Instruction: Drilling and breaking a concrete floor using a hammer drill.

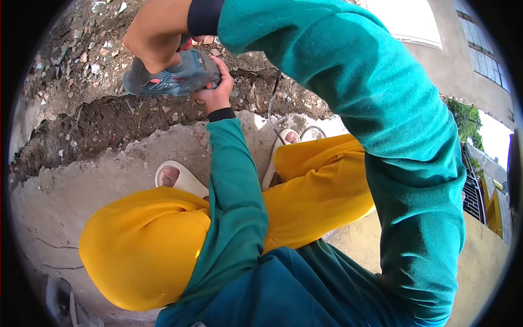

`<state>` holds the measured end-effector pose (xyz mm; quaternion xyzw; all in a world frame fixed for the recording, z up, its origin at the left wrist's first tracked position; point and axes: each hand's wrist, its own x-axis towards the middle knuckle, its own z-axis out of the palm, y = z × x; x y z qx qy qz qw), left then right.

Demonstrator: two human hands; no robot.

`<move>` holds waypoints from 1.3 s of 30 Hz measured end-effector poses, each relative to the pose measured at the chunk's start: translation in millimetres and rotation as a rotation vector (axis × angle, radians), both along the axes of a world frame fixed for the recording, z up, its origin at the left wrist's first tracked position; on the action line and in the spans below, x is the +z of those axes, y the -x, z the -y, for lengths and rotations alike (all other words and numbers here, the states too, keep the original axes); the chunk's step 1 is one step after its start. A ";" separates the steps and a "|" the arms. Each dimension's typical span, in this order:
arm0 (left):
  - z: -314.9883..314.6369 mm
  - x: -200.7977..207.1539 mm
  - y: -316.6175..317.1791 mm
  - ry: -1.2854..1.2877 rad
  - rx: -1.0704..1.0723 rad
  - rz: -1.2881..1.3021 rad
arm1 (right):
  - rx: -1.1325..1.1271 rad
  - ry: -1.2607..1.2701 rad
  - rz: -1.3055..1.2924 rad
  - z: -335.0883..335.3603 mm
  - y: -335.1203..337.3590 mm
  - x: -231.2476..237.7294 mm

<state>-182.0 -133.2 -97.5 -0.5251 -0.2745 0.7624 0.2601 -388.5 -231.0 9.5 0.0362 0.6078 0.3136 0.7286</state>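
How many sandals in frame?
2. One cream sandal is left of the left sleeve; the other cream sandal is right of it. The yellow trousers partly cover both; others could be hidden.

Power tool, eleven o'clock: hard plastic by its look, matt under pale dust. Right sleeve, three o'clock: soft matt cloth, creased, faintly fuzzy. Trousers, eight o'clock: matt cloth, smooth over the knee. Sandal, nine o'clock: smooth, rubbery or plastic, low sheen. Slab, nine o'clock: rough concrete, ragged edge. Rubble, ten o'clock: coarse, gritty, crumbly.
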 end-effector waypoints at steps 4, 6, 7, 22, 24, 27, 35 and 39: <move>54.9 -27.0 7.2 -0.073 0.180 -0.055 | -0.105 0.109 -0.337 0.6 -57.3 115.0; 41.3 -12.2 9.9 0.013 0.088 -0.003 | 0.037 0.867 -0.489 -30.1 -62.6 139.6; 37.4 -9.2 7.0 0.004 0.086 -0.002 | 0.037 0.858 -0.489 -36.0 -66.9 133.3; 28.2 -30.5 9.2 0.082 0.039 -0.015 | -0.034 0.636 -0.504 -18.9 -71.2 129.6; 30.6 -28.8 10.2 0.069 0.026 0.056 | -0.067 0.691 -0.515 -22.3 -69.8 128.6; 34.4 -22.9 7.7 0.068 0.048 0.087 | -0.059 0.729 -0.538 -18.5 -69.8 115.6; 17.9 -12.2 17.4 0.002 0.112 0.017 | -0.182 0.703 -0.223 -56.4 -38.5 45.5; 43.7 -36.1 19.6 0.078 0.163 0.037 | 0.054 0.607 -0.472 -4.6 -45.6 76.7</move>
